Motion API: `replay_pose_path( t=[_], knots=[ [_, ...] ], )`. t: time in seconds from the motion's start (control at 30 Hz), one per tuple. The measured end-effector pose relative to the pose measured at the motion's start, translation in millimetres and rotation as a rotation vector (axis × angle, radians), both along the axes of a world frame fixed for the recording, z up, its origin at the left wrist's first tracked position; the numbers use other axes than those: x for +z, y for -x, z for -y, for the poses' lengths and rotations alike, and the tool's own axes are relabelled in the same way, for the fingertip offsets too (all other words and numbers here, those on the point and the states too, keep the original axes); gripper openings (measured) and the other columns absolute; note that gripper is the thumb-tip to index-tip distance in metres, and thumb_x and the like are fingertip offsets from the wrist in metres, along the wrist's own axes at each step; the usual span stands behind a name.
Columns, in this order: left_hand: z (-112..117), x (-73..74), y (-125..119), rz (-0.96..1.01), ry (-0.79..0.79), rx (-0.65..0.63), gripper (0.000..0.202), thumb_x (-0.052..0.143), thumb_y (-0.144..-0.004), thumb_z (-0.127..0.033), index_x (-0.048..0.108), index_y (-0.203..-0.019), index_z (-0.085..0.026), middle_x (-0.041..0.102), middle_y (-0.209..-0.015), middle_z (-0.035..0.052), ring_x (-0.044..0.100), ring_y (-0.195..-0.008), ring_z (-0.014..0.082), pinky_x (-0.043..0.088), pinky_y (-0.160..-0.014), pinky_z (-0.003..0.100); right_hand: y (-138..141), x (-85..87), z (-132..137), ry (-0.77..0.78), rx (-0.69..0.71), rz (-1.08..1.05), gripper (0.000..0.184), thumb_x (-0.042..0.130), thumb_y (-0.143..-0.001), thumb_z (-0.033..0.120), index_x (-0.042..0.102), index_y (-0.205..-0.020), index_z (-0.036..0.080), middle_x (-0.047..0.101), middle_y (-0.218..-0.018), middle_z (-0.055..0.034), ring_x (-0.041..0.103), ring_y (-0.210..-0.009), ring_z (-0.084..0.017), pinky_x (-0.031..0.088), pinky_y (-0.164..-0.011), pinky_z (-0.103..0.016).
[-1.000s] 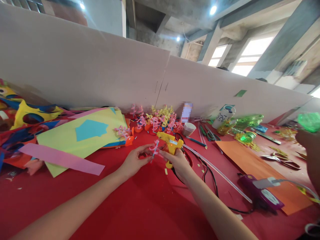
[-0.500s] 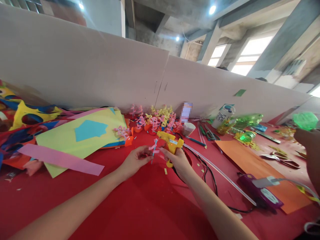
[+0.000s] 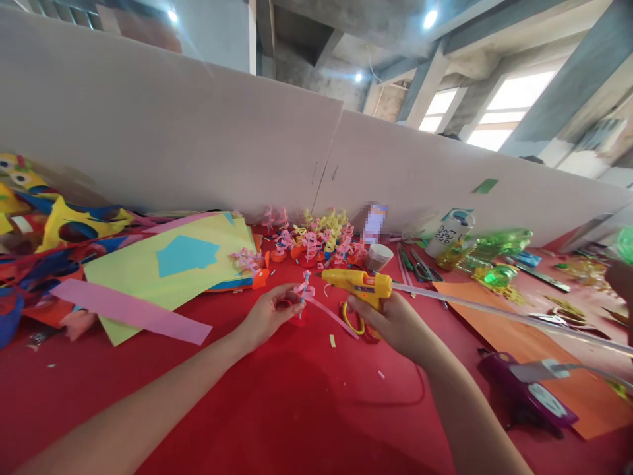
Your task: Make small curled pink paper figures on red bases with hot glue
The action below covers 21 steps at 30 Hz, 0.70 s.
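Observation:
My left hand (image 3: 273,313) pinches a thin blue stick (image 3: 302,308) with a pink paper strip (image 3: 332,318) looped near its top; the strip's loose end trails to the right. In my right hand (image 3: 395,323) is a yellow hot glue gun (image 3: 357,284), its nozzle pointing left, a short way from the stick. A long clear glue stick (image 3: 475,301) sticks out of the gun's back. Below the gun, yellow-handled scissors (image 3: 352,318) lie on the red table (image 3: 277,409), partly hidden by the gun and my hand.
Finished pink and yellow curled-paper pieces (image 3: 311,241) stand behind my hands. At left are coloured sheets (image 3: 128,284) and a pink strip (image 3: 133,310). To the right lie an orange sheet (image 3: 588,396), a purple power strip (image 3: 529,389) and a white cup (image 3: 448,232). Another person's hand (image 3: 620,280) shows at right.
My right hand has drawn the glue gun right, away from the stick, and levelled it. The pink strip's loose end now shows stretched out. The other person's hand has moved toward the right edge.

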<state>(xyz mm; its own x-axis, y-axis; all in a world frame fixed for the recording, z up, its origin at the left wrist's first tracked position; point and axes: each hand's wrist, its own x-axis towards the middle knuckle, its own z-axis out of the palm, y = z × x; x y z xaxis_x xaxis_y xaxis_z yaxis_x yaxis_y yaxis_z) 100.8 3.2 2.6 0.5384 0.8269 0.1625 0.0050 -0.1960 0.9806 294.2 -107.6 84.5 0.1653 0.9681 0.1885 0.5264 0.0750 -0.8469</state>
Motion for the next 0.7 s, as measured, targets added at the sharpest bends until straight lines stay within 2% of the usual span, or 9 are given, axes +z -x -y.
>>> replay_pose_path(
  t=[0.1,0.27,0.4,0.6,0.7],
  knots=[
    [0.4,2.5,1.0,-0.025,-0.021,0.005,0.039,0.063,-0.071,-0.033,0.059,-0.106,-0.017,0.061,-0.08,0.0008,0.059,-0.072,0.0148,0.049,-0.075,0.032,5.9,3.0,5.7,-0.016,0.05,0.078,0.022,0.056,-0.079,0.041,0.066,-0.083,0.022,0.06,-0.065,-0.0009,0.053,-0.06,-0.017,0.042,-0.056,-0.027],
    [2.0,5.5,0.9,-0.043,-0.018,0.005,0.037,0.063,-0.07,-0.032,0.059,-0.104,-0.016,0.06,-0.078,-0.0003,0.059,-0.071,0.0147,0.049,-0.074,0.033,12.4,0.9,5.4,-0.005,0.083,0.174,0.021,0.054,-0.08,0.038,0.069,-0.079,0.024,0.058,-0.057,0.0001,0.054,-0.055,-0.017,0.04,-0.051,-0.026],
    [1.9,4.5,0.1,-0.041,0.003,0.007,0.039,0.064,-0.069,-0.032,0.059,-0.105,-0.016,0.06,-0.077,-0.0002,0.058,-0.072,0.0153,0.049,-0.075,0.034,15.3,1.8,5.0,-0.006,0.056,0.225,0.021,0.055,-0.079,0.036,0.069,-0.086,0.022,0.064,-0.066,-0.0007,0.056,-0.056,-0.017,0.041,-0.052,-0.026],
    [0.5,0.3,-0.6,-0.01,0.029,0.001,0.04,0.066,-0.067,-0.034,0.058,-0.102,-0.018,0.06,-0.079,0.0001,0.059,-0.073,0.0159,0.049,-0.075,0.034,19.8,4.9,3.8,-0.017,0.103,0.221,0.021,0.053,-0.081,0.033,0.069,-0.092,0.025,0.069,-0.08,-0.0028,0.062,-0.074,-0.022,0.047,-0.065,-0.03],
    [0.6,0.1,-0.3,-0.017,0.028,0.007,0.039,0.066,-0.068,-0.033,0.058,-0.103,-0.018,0.061,-0.079,0.0001,0.059,-0.073,0.0161,0.049,-0.073,0.033,19.1,2.4,2.8,-0.002,0.106,0.233,0.023,0.051,-0.082,0.034,0.068,-0.095,0.025,0.07,-0.084,-0.0037,0.063,-0.076,-0.023,0.048,-0.068,-0.032]
  ],
)
